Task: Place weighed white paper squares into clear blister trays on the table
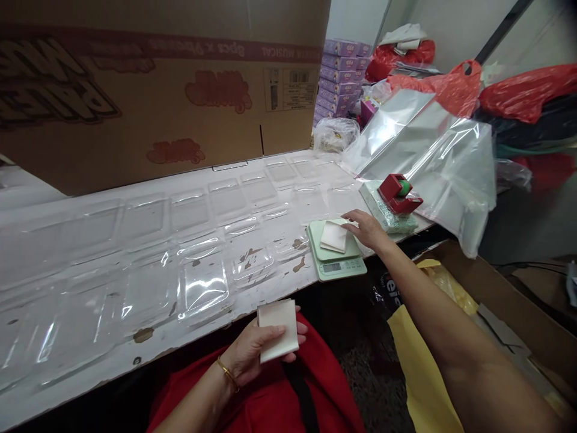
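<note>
My left hand [256,346] is closed around a stack of white square sheets [279,340], with the thumb lying across the top. It is held above the red cloth [329,373] on the lap. At the table edge stands a pale green kitchen scale [342,269] with a small display. A few white squares [332,237] lie slightly askew on its platform. My right hand [366,230] reaches over the scale's right side. Its fingers are apart, and the thumb tip is at the corner of the squares.
Clear plastic trays [202,282] lie in rows across the white table. Behind them stands a large cardboard box [171,114]. A red tape dispenser [399,195] rests on a packet right of the scale. Beyond are plastic sheets [433,150] and stacked purple boxes [340,78].
</note>
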Tool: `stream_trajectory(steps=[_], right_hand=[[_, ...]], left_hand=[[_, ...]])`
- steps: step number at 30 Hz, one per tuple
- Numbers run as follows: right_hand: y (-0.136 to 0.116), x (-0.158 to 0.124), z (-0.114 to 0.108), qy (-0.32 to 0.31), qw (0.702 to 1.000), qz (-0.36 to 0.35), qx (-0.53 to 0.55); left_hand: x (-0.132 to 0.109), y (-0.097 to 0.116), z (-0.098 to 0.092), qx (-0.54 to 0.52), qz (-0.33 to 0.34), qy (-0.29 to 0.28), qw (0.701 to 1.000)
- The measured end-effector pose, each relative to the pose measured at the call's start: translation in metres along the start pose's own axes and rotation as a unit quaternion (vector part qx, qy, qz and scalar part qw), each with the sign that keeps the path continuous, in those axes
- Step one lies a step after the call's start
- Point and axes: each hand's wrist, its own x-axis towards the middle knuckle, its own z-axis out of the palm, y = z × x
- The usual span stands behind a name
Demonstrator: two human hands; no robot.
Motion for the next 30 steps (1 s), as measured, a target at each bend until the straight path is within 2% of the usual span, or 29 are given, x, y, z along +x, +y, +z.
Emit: stream_trajectory(steps=[4,7,17,30], right_hand=[[0.014,-0.007,-0.005,0.031,0.996,0.059,0.055],[0.016,-0.006,-0.006,0.024,0.993,0.081,0.082],[-0.009,0.018,-0.003,-0.107,0.992,0.062,-0.032],[-0.019,0.035,0.006,-0.229,0.962,0.138,-0.065]], left_hand=[[0.0,0.001,0.0,0.004,-0.011,0.005,1.0],[0.0,0.002,0.0,0.004,-0.011,0.007,1.0],[-0.005,0.004,-0.003,-0.005,-0.003,0.021,1.0],[-0.006,0.002,-0.004,-0.007,-0.002,0.024,1.0]])
